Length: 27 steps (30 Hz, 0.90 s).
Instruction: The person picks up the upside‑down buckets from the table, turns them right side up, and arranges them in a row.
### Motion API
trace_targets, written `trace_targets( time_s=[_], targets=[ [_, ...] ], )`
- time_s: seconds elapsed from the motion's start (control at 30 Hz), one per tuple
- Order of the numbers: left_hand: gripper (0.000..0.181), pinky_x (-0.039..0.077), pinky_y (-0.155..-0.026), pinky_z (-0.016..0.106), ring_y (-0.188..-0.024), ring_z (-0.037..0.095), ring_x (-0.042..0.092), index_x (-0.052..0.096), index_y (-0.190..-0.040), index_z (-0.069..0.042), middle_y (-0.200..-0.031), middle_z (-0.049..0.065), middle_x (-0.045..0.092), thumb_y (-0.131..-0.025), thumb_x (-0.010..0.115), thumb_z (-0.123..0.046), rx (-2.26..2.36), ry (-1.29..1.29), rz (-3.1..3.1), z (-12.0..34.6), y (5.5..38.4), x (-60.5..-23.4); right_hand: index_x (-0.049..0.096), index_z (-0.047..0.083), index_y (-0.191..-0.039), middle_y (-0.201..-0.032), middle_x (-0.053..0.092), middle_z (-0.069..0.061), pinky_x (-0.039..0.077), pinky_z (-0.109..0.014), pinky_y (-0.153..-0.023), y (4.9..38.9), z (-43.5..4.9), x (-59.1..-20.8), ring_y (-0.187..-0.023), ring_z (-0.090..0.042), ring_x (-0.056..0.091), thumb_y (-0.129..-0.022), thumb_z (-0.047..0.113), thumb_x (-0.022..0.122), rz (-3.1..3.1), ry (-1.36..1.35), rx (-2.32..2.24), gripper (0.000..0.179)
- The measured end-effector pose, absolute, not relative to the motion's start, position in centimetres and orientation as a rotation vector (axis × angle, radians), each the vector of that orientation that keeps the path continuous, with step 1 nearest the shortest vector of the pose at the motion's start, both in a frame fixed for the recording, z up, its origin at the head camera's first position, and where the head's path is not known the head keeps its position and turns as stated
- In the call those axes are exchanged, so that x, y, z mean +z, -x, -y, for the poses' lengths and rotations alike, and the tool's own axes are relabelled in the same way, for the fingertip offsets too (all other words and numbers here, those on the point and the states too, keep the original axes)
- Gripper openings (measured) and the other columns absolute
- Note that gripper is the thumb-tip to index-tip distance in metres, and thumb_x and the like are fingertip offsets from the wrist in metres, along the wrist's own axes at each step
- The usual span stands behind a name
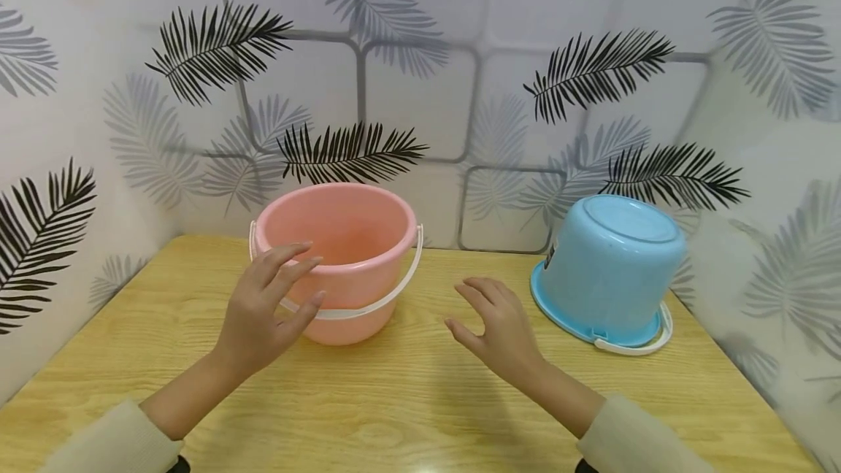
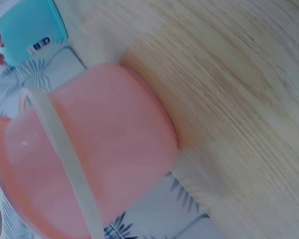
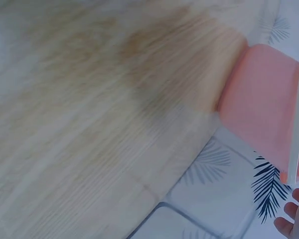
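Observation:
A pink bucket [image 1: 361, 287] stands upright on the table, its mouth facing up and its white handle [image 1: 399, 285] hanging down across the front. My left hand [image 1: 263, 312] hovers before the bucket's near left side with fingers parted, covering part of the rim; whether it touches cannot be told. In the left wrist view the bucket's wall [image 2: 124, 134] fills the middle, with only a sliver of finger at the left edge. To the right of this bucket, my right hand [image 1: 502, 327] is held above the table, fingers loosely bent and holding nothing.
At the right, a light blue bucket [image 1: 611, 261] rests upside down on its rim, its white handle [image 1: 647, 345] lying at the near right side. The wood-grain table [image 1: 381, 407] meets a leaf-patterned wall [image 1: 420, 108] behind both buckets.

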<state>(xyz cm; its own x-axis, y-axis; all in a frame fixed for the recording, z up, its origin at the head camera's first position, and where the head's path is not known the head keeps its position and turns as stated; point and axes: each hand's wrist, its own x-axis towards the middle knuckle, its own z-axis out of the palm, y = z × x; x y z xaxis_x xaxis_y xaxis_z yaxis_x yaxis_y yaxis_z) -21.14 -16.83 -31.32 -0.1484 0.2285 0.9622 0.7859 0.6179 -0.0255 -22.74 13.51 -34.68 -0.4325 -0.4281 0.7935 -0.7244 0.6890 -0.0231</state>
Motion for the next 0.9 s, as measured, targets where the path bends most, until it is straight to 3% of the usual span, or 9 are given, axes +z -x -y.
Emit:
trace_targets(
  time_s=[0.27, 0.47, 0.67, 0.9],
  targets=[
    [0.042, 0.047, -0.081, 0.039, -0.096, 0.031, 0.061, 0.065, -0.106, 0.002, -0.109, 0.018, 0.063, -0.094, 0.049, -0.035, -0.534, 0.960, 1.668, 14.5, 19.9, -31.6, 0.062, -0.001, -0.111, -0.109, 0.063, -0.017, 0.050, -0.049, -0.083, 21.5, -15.5, -35.4, -0.101, -0.034, 0.059, -0.086, 0.044, 0.061, 2.125, -0.873, 0.387, 0.051],
    [0.047, 0.046, -0.083, 0.037, -0.100, 0.029, 0.060, 0.062, -0.113, 0.001, -0.115, 0.017, 0.061, -0.095, 0.047, -0.040, -0.536, 1.012, 1.706, 13.4, 19.2, -32.5, 0.061, -0.001, -0.116, -0.113, 0.063, -0.017, 0.049, -0.052, -0.085, 20.5, -16.9, -35.9, -0.104, -0.034, 0.057, -0.090, 0.054, 0.047, 2.177, -0.834, 0.329, 0.062],
    [0.051, 0.041, -0.095, 0.034, -0.109, 0.028, 0.055, 0.057, -0.121, -0.001, -0.124, 0.016, 0.056, -0.094, 0.045, -0.042, -0.519, 1.112, 1.822, 12.5, 18.7, -33.8, 0.057, 0.001, -0.121, -0.117, 0.061, -0.019, 0.048, -0.056, -0.083, 19.5, -18.6, -36.3, -0.108, -0.038, 0.056, -0.086, 0.056, 0.054, 2.259, -0.759, 0.259, 0.066],
    [0.063, 0.043, -0.096, 0.045, -0.123, 0.029, 0.046, 0.047, -0.132, -0.001, -0.138, 0.015, 0.045, -0.093, 0.042, -0.050, -0.420, 1.194, 1.989, 11.4, 18.4, -35.5, 0.054, 0.000, -0.125, -0.127, 0.055, -0.022, 0.046, -0.058, -0.085, 18.4, -20.5, -36.9, -0.112, -0.042, 0.054, -0.070, 0.047, 0.074, 2.395, -0.641, 0.193, 0.076]
  ],
)
